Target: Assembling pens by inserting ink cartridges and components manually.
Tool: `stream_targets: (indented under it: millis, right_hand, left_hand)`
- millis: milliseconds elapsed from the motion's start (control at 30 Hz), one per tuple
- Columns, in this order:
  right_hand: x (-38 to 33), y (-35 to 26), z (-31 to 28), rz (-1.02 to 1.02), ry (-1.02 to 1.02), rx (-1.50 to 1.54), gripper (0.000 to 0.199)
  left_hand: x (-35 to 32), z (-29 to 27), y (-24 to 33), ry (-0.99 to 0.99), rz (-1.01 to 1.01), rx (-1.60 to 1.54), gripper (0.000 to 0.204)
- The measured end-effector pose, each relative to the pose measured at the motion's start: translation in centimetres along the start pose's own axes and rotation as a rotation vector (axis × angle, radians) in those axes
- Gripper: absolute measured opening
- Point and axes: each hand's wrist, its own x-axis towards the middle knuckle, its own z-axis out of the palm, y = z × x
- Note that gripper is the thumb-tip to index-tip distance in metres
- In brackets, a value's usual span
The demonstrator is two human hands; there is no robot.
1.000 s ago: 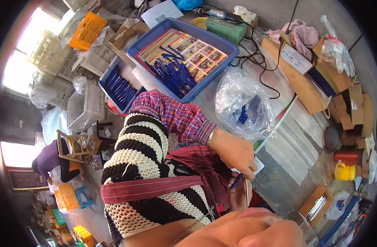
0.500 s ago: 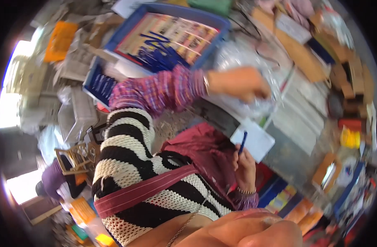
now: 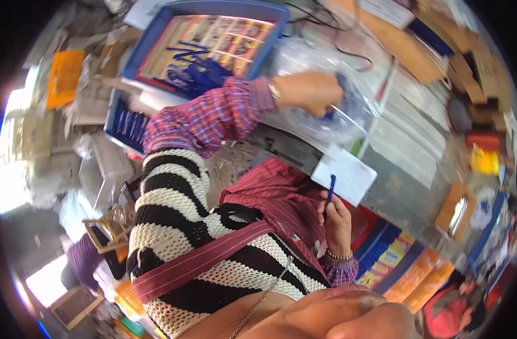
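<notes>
My left hand [image 3: 312, 93] is closed over a clear plastic bag [image 3: 303, 59] on the table. From its fingertips juts a thin white stick [image 3: 348, 120], with something dark blue just under the fingers; its kind cannot be made out. Lower right, my right hand [image 3: 337, 223] pinches a slim blue pen [image 3: 331, 189] upright, in front of a white card-like square [image 3: 348, 175] at the table edge. Beyond my left forearm, a blue tray [image 3: 275, 42] holds a heap of blue pens [image 3: 199, 76] on a printed sheet. A smaller blue bin [image 3: 112, 116] contains more blue pens in a row.
Right of the bag lie pale flat strips [image 3: 408, 144] on the grey table [image 3: 391, 195]. Cardboard pieces [image 3: 394, 37] and a dark cable [image 3: 326, 22] are at the back. A yellow bundle [image 3: 484, 161] sits far right. Another person [image 3: 447, 311] appears at lower right.
My left hand has closed over the bag, and a white stick and dark blue patch now show at its fingers. My right hand keeps the pen in much the same place. The whole view shifted slightly.
</notes>
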Motion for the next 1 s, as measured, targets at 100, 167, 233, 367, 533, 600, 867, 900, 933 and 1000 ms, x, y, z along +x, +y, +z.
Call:
stream_targets:
  millis: [100, 167, 233, 367, 533, 600, 867, 900, 933, 1000]
  right_hand:
    - [0.2, 0.2, 0.0, 0.010, -0.005, -0.060, 0.030]
    - [0.3, 0.2, 0.1, 0.008, -0.002, -0.094, 0.028]
    - [0.2, 0.2, 0.3, 0.013, -0.011, -0.101, 0.027]
    - [0.4, 0.2, 0.3, 0.021, -0.016, -0.118, 0.027]
    - [0.4, 0.4, -0.1, 0.022, 0.009, -0.105, 0.027]
    - [0.3, 0.6, -0.5, 0.011, 0.014, -0.107, 0.027]
    - [0.0, 0.5, -1.3, -0.050, 0.066, -0.104, 0.028]
    - [0.0, 0.6, -1.5, -0.059, 0.072, -0.103, 0.028]
    - [0.0, 0.7, -1.7, -0.061, 0.077, -0.099, 0.028]
    - [0.0, 0.7, -1.9, -0.065, 0.096, -0.106, 0.029]
  left_hand:
    - [-0.1, 2.6, -0.2, 0.210, 0.109, -0.002, 0.016]
    - [0.3, 3.6, 0.5, 0.280, 0.143, -0.012, 0.021]
    - [0.0, 4.0, 0.7, 0.318, 0.126, 0.008, 0.023]
    - [0.0, 3.6, 0.7, 0.309, 0.105, 0.044, 0.017]
    - [0.5, 3.7, 0.0, 0.309, 0.113, -0.041, 0.011]
    - [0.5, 3.3, 0.1, 0.318, 0.097, -0.060, 0.011]
    - [0.2, 2.3, 0.4, 0.332, 0.030, -0.048, 0.008]
    - [0.3, 2.1, 0.4, 0.340, 0.033, -0.034, 0.007]
    - [0.4, 2.0, 0.5, 0.347, 0.036, -0.020, 0.007]
    - [0.5, 1.9, 0.5, 0.352, 0.042, -0.017, 0.007]
